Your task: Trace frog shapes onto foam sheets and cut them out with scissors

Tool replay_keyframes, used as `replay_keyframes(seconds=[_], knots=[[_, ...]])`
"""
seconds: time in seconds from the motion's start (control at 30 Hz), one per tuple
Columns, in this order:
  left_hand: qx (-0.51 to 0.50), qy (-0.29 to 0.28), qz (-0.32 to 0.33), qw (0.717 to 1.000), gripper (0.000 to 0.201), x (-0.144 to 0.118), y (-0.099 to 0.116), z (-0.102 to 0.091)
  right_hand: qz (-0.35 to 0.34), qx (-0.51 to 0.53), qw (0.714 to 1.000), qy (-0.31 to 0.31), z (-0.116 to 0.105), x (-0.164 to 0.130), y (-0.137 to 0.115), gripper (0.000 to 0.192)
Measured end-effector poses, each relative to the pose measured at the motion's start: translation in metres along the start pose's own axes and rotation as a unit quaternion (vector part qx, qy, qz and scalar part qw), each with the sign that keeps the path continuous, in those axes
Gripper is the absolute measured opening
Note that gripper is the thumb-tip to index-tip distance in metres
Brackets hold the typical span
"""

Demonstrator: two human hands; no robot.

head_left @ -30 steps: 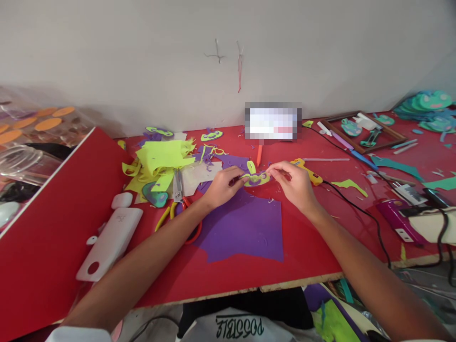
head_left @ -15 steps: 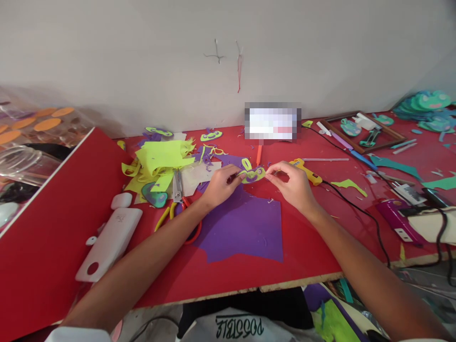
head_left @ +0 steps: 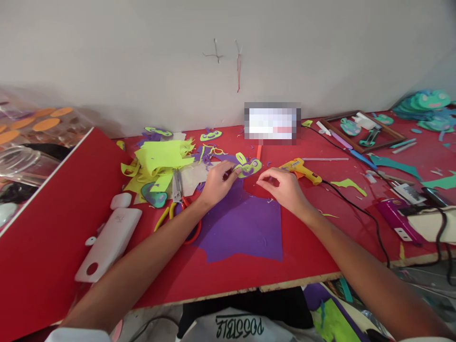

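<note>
Left hand (head_left: 215,183) pinches green-purple foam cutout (head_left: 248,166) above purple foam sheet (head_left: 245,228). Right hand (head_left: 283,187) empty, fingers curled, just right of cutout, apart.

The foam sheet (head_left: 245,228) lies near the surface's (head_left: 306,256) front edge. Scissors (head_left: 178,199) lie left of it, the glue gun (head_left: 301,170) behind it to the right. The picture frame (head_left: 361,130) sits toward the back right corner.

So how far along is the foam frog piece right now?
Done: two similar green-purple cutouts lie by the wall. In hand: the left hand pinches a green-and-purple frog piece; the right hand is off it, empty. Left: uncut purple sheet and yellow-green scraps; glue gun untouched.
</note>
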State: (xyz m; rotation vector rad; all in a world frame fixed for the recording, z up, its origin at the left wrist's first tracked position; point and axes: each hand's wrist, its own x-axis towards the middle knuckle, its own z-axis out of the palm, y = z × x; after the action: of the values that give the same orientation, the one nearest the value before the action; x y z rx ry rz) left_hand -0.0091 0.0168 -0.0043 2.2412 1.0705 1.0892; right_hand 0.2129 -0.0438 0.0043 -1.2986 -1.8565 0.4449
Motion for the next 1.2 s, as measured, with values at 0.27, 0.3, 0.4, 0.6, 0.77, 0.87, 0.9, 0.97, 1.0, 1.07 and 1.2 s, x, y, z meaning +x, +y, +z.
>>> replay_keyframes(seconds=[0.27, 0.3, 0.4, 0.6, 0.77, 0.87, 0.9, 0.97, 1.0, 1.07, 1.2], knots=[[0.002, 0.006, -0.01, 1.0, 0.043, 0.0, -0.004, 0.001, -0.033, -0.001, 0.999, -0.007, 0.001, -0.001, -0.001, 0.017], [0.003, 0.006, -0.011, 1.0, 0.043, 0.0, -0.005, 0.001, -0.032, -0.002, 0.999, -0.011, 0.001, -0.001, 0.0, 0.018], [0.001, 0.007, -0.013, 1.0, 0.045, 0.0, -0.005, 0.001, -0.033, -0.024, 0.999, -0.01, 0.003, -0.002, 0.001, 0.019], [0.006, 0.003, -0.005, 1.0, 0.045, -0.001, -0.001, 0.001, -0.05, -0.077, 0.996, -0.013, 0.011, -0.003, 0.007, 0.013], [0.014, -0.002, 0.001, 1.0, 0.043, 0.0, 0.001, 0.0, -0.072, -0.077, 0.994, -0.022, 0.017, -0.005, 0.012, 0.025], [0.011, -0.004, -0.002, 1.0, 0.042, -0.001, 0.0, 0.001, -0.05, -0.079, 0.995, -0.019, 0.019, -0.006, 0.012, 0.02], [0.011, -0.004, -0.002, 1.0, 0.042, -0.001, 0.0, 0.001, -0.046, -0.082, 0.995, -0.021, 0.019, -0.006, 0.012, 0.018], [0.01, -0.003, -0.003, 1.0, 0.042, -0.001, -0.001, 0.002, -0.052, -0.091, 0.994, -0.029, 0.019, -0.006, 0.012, 0.017], [0.01, -0.001, -0.002, 1.0, 0.042, -0.001, -0.001, 0.002, -0.06, -0.097, 0.993, -0.033, 0.018, -0.006, 0.011, 0.018], [0.009, 0.001, -0.001, 1.0, 0.041, -0.001, -0.002, 0.002, -0.072, -0.112, 0.99, -0.037, 0.018, -0.006, 0.01, 0.019], [0.01, 0.004, 0.0, 1.0, 0.042, -0.001, -0.001, 0.001, -0.083, -0.159, 0.983, -0.04, 0.017, -0.005, 0.008, 0.021]])
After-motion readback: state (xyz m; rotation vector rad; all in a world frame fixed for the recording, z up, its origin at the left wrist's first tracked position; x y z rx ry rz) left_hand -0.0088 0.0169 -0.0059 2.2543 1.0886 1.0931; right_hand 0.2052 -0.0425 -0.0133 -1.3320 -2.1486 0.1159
